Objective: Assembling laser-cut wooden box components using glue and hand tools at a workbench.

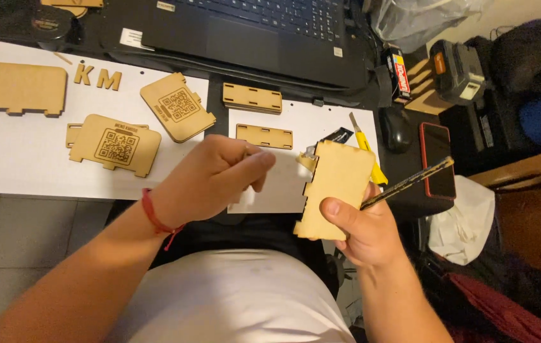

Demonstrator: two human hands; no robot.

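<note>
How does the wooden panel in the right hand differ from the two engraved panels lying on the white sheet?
The held panel is gripped upright in the right hand, above the lap; the engraved panels lie flat on the white sheet. The held panel's visible face is plain; the engraved ones carry square code patterns. All are pale, laser-cut wood with notched edges.

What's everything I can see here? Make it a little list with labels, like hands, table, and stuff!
left hand: fingers curled, by the edge of a thin pale sheet
right hand: grips a notched wooden panel and a thin dark strip
table: white, with engraved wooden pieces, wooden letters, slotted wooden bars
behind: laptop, yellow utility knife, phone
wrist: red string on the left
</note>
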